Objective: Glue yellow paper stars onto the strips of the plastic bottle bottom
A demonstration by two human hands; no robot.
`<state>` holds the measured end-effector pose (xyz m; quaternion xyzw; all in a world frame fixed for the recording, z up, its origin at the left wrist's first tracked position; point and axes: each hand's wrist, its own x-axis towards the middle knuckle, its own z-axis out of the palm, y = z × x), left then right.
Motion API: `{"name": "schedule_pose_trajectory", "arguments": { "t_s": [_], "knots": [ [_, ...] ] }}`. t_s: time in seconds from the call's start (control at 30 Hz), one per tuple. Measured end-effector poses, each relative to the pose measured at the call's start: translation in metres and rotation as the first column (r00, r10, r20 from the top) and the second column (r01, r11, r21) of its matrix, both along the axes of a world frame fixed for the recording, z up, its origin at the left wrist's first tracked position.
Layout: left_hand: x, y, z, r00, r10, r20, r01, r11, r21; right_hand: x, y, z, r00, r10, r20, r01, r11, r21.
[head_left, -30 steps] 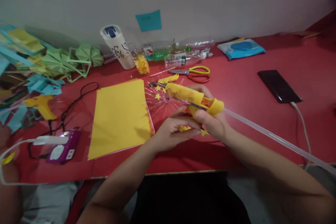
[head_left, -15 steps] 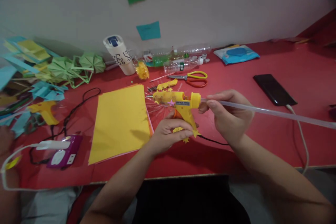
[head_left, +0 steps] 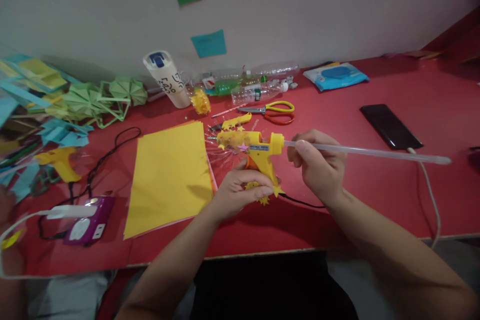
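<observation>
The yellow glue gun (head_left: 265, 152), with orange trigger and printed label, is held over the counter (head_left: 330, 110) by its handle in the left hand (head_left: 243, 190), nozzle pointing left, barrel nearly level. The long, translucent glue stick (head_left: 382, 152) enters its rear, pinched by the right hand (head_left: 318, 162), the free end reaching right, slightly lower.

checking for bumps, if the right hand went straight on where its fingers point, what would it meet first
Most likely the back end of the yellow glue gun: the right hand points at it along the glue stick, though one view leaves depth unclear.
</observation>
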<state>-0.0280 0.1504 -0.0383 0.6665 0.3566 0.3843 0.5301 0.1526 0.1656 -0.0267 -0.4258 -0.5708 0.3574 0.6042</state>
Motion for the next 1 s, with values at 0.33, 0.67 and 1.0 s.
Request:
{"name": "schedule_pose_trajectory", "arguments": {
  "t_s": [0.33, 0.67, 1.0],
  "knots": [
    [0.002, 0.002, 0.003, 1.000, 0.005, -0.010, -0.004, 0.996, 0.088, -0.009, 0.007, 0.001, 0.942, 0.322, -0.095, -0.336, 0.915, -0.222],
    [-0.004, 0.008, 0.004, 0.994, 0.104, 0.030, -0.105, 0.994, 0.031, -0.010, 0.013, 0.012, 0.891, 0.449, -0.069, -0.443, 0.823, -0.356],
    [-0.029, 0.022, 0.012, 0.767, 0.635, 0.093, -0.642, 0.754, 0.142, 0.009, 0.006, -0.003, 0.890, 0.449, 0.082, -0.404, 0.858, -0.318]
  ]
}}
